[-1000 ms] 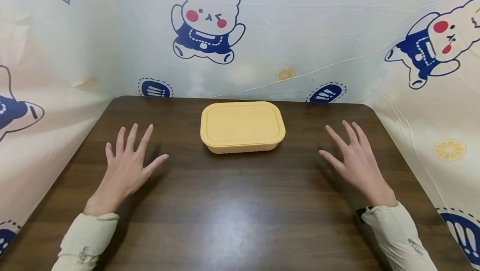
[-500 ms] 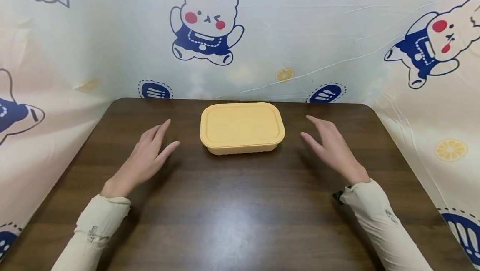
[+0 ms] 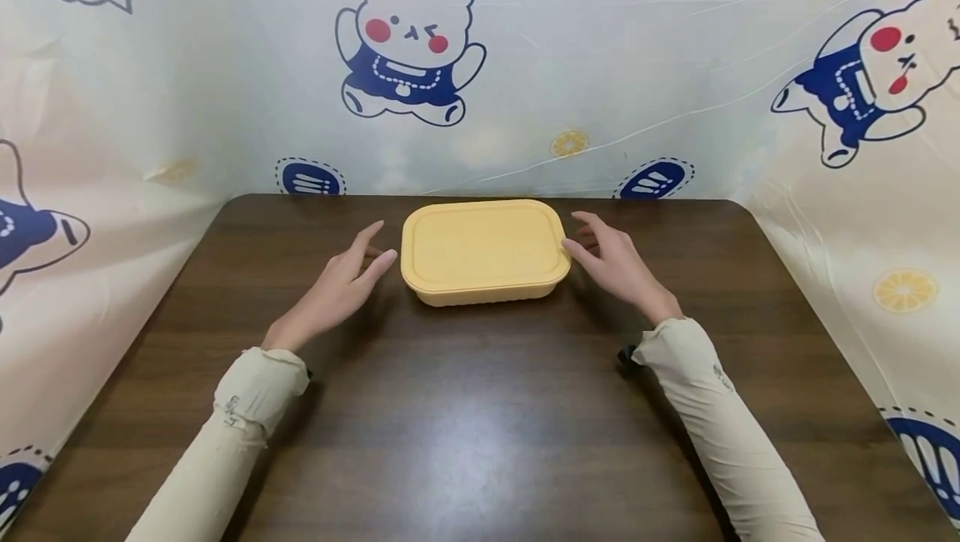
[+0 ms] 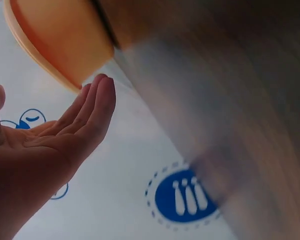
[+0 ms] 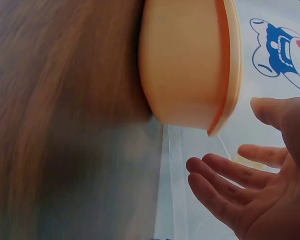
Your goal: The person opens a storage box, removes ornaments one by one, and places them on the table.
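Left: pale sleeve, left hand just beside the box's left end, fingers loosely extended, thumb spread away, holding nothing. Middle: yellow lidded box, flat near the far edge of the dark wood table, between both hands. Right: right hand at the box's right end, fingers relaxed and parted, grasping nothing; thumb tip overlaps the rim in head view, gap visible from right wrist.

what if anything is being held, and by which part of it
Nothing is held: the left hand and right hand flank the yellow, rounded rectangular, plastic-looking lidded box.
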Motion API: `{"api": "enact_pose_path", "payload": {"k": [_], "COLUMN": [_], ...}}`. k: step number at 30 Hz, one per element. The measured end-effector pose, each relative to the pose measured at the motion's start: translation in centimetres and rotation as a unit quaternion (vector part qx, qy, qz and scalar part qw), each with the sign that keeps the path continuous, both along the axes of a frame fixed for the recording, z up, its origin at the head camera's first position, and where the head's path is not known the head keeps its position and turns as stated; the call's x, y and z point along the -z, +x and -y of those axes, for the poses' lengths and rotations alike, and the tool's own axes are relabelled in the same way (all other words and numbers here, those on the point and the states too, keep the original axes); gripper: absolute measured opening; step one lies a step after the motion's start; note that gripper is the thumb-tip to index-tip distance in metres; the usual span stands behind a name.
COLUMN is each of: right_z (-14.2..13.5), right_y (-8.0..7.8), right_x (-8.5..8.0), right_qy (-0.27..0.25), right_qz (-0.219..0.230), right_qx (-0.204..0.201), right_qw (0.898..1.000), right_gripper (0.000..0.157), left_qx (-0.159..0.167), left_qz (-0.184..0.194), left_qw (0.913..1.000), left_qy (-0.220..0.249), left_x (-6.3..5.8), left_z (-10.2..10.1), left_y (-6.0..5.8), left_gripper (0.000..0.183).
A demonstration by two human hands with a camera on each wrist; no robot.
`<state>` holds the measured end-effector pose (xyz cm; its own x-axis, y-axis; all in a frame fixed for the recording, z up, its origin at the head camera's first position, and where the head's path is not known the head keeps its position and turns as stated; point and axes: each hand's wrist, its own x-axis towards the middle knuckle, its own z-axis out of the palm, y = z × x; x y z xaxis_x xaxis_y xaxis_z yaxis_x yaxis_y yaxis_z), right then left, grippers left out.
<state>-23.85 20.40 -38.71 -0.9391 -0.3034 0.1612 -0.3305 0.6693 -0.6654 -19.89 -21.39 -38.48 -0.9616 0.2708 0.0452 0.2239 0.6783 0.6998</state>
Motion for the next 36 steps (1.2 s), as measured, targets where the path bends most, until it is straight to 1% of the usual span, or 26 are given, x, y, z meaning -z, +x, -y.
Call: {"api": "enact_pose_path", "payload": {"k": [3, 7, 10, 14, 18, 21, 23, 25, 29, 32, 36], "right_z": [0.6, 0.9, 1.2, 1.3, 1.0, 0.7, 0.5, 0.4, 0.2, 0.2, 0.1], "right_y": [-0.3, -0.3, -0.2, -0.2, -0.4, -0.4, -0.4, -0.4, -0.2, -0.1, -0.2], "right_x": [0.0, 0.5, 0.9, 0.8, 0.5, 0.3, 0.3, 0.2, 0.2, 0.1, 0.1], "right_qy": [-0.005, -0.005, -0.002, -0.005, -0.014, -0.020, -0.026, -0.029, -0.034, -0.035, -0.032], "right_qz": [0.010, 0.038, 0.050, 0.055, 0.081, 0.098, 0.108, 0.115, 0.127, 0.128, 0.125], "right_qx": [0.000, -0.001, -0.001, 0.012, 0.021, 0.023, 0.022, 0.020, 0.014, 0.011, 0.007], "right_qw": [1.000, 0.999, 0.999, 0.998, 0.996, 0.995, 0.994, 0.993, 0.991, 0.991, 0.992], "right_gripper": [0.061, 0.061, 0.060, 0.059, 0.062, 0.063, 0.064, 0.064, 0.064, 0.064, 0.063], "left_qx": [0.000, 0.004, 0.002, -0.004, -0.005, -0.005, -0.002, -0.001, -0.001, 0.001, 0.002], "left_qz": [0.027, 0.062, 0.078, 0.080, 0.078, 0.089, 0.102, 0.119, 0.152, 0.173, 0.187], "left_qw": [0.9992, 0.9948, 0.9922, 0.9910, 0.9887, 0.9850, 0.9807, 0.9746, 0.9604, 0.9509, 0.9437], "left_qy": [0.029, 0.080, 0.097, 0.107, 0.127, 0.148, 0.167, 0.189, 0.233, 0.257, 0.273], "left_x": [0.1, 0.5, 0.8, 1.0, 1.2, 1.2, 1.3, 1.3, 1.4, 1.5, 1.7], "left_z": [-0.7, -1.9, -2.5, -2.9, -3.4, -3.6, -3.7, -3.7, -3.8, -3.6, -3.4], "left_y": [-0.4, -0.8, -0.8, -0.8, -0.9, -1.1, -1.3, -1.4, -1.6, -1.7, -2.0], "left_gripper": [0.072, 0.070, 0.069, 0.068, 0.063, 0.061, 0.061, 0.062, 0.063, 0.065, 0.067]}}
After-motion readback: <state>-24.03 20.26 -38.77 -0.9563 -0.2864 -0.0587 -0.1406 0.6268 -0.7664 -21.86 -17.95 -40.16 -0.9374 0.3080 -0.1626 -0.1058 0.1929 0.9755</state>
